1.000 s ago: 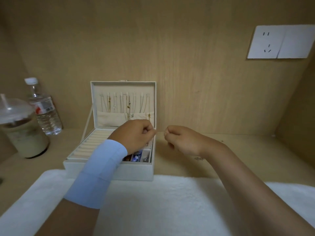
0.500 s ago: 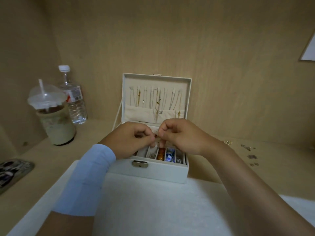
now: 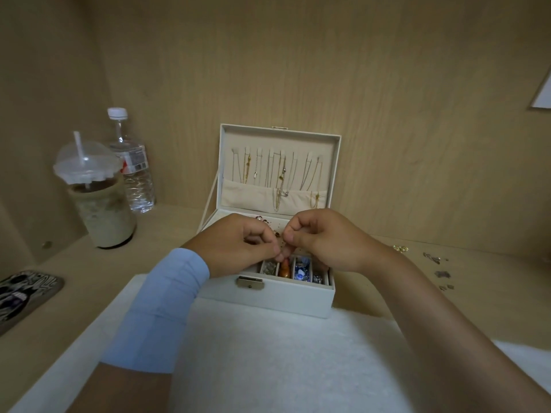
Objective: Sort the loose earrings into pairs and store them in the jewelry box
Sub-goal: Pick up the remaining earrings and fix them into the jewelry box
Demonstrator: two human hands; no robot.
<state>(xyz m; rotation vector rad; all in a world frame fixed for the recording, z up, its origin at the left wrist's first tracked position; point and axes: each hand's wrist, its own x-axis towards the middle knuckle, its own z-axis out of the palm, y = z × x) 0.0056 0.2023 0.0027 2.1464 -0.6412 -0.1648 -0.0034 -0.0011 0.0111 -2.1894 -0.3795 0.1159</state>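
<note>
A white jewelry box [image 3: 268, 296] stands open on the wooden shelf, necklaces hanging inside its raised lid. My left hand [image 3: 238, 244] and my right hand [image 3: 322, 239] meet over the box's earring panel, fingertips pinched together on a small gold earring [image 3: 278, 234]. Several earrings sit pinned in the panel behind my fingers. Small front compartments hold beads and trinkets. Loose earrings [image 3: 435, 259] lie scattered on the shelf to the right of the box.
A lidded iced drink [image 3: 98, 204] and a water bottle [image 3: 134, 171] stand at the left. A phone in a patterned case [image 3: 24, 293] lies at the far left. A white cloth [image 3: 268, 362] covers the near shelf under my forearms.
My hands came together over the box, from apart one second ago. The view shifted left, so the box now sits centred and the loose earrings show at the right.
</note>
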